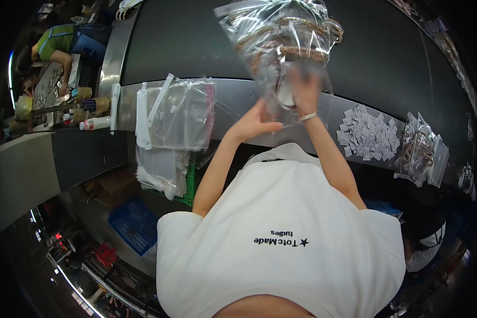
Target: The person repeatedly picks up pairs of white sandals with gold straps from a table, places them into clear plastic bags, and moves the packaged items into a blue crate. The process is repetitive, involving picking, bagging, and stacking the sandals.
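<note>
Fingers of the left hand [253, 123]: at the near left side of a filled clear bag [294, 37], thumb spread away from the others; tips partly lost among plastic, so whether they pinch it cannot be told. Fingers of the right hand [306, 98]: over the bag's near part, pointing away from the body; blurred, so grasping or mere touching cannot be told.

Further items, by descending size:

Belt, dark and wide [185, 42]: beyond both sets of fingers, running to either side.

Ledge, grey metal [233, 91]: along the belt's near edge, passing beneath the fingers.

Co-worker in a green top [58, 40]: far left of the left fingers, leaning over another work surface.

Stack of flat clear bags [180, 114]: left of the left fingers, on the ledge and hanging over its near edge (one bag carries a pink strip).

Filled clear bag, as above: beneath the right fingers and reaching beyond them over the belt; holds brown, braided-looking pieces and a white part close to the fingertips.

Pile of small white packets [368, 132]: right of the right fingers, spread on the ledge.

Second filled bag [421, 148]: farther right of those fingers, just beside the packets; brownish contents.

Bracelet, pale [308, 116]: on the wrist behind the right fingers.
</note>
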